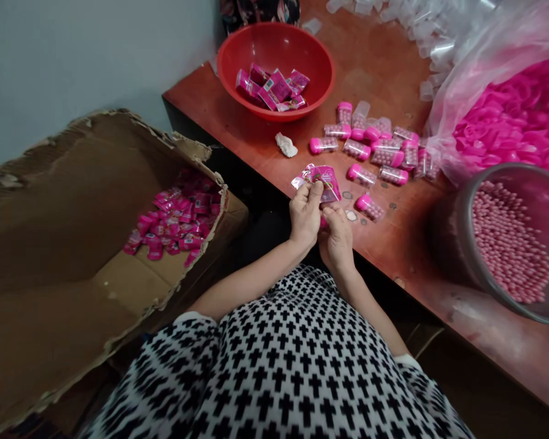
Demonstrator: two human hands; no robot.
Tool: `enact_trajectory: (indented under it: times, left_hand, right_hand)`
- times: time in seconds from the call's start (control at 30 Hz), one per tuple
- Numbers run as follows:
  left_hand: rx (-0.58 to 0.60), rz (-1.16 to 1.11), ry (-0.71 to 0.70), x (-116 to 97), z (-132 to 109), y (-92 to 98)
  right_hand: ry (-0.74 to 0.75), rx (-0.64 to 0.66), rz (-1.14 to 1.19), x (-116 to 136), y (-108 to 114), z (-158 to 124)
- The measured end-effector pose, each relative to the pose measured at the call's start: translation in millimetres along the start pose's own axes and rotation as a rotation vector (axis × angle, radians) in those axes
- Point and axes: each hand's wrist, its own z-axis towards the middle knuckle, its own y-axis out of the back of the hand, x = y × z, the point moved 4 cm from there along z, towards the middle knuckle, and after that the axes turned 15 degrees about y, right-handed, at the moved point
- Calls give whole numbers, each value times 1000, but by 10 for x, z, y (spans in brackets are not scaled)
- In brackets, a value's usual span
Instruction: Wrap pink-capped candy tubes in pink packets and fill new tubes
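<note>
A seated person in a black-and-white cross-print top [297, 366] handles a pink foil packet [318, 182] just off the edge of a reddish wooden table [375, 67], the packet raised at the centre of the view. The left hand [305, 214] pinches its near edge between thumb and fingers, while the right hand [337, 236] pinches the lower corner, the two hands just beside each other. Clear tubes with pink caps [361, 146], filled with pink pellets, lie scattered at 1 o'clock from the hands, one of them near the right hand. At 12 o'clock, a red plastic bowl [274, 70] holds a pile of pink packets [272, 90], with a crumpled white tissue [286, 145] between it and the hands. A clear plastic bag [480, 67] of pink caps [512, 122] sits at 2 o'clock, and a round tub [507, 244] of pink pellets [507, 244] sits at 3 o'clock. At 9 o'clock, a torn cardboard box [73, 244] holds more pink packets [174, 219]
</note>
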Motion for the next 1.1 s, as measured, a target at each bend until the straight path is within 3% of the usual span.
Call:
enact_trajectory:
  times: [0.17,0.4,0.6,0.8,0.93,1.1]
  left_hand:
    - [-29,-154,112,78,41,51]
    - [51,-476,478,26,94,217]
    - [44,-548,576,22,23,257]
    - [72,-578,582,28,-21,197]
    - [94,-498,545,28,-56,182]
    - [168,-364,436,-12,-56,147]
  right_hand:
    - [69,-17,-112,-57,-41,-36]
    - [-133,189,-5,16,52,-16]
    - [101,218,-234,174,171,-73]
    - [301,164,-438,130,217,-127]
    - [314,157,-394,118,219,-85]
    - [227,119,-263,137,206,-18]
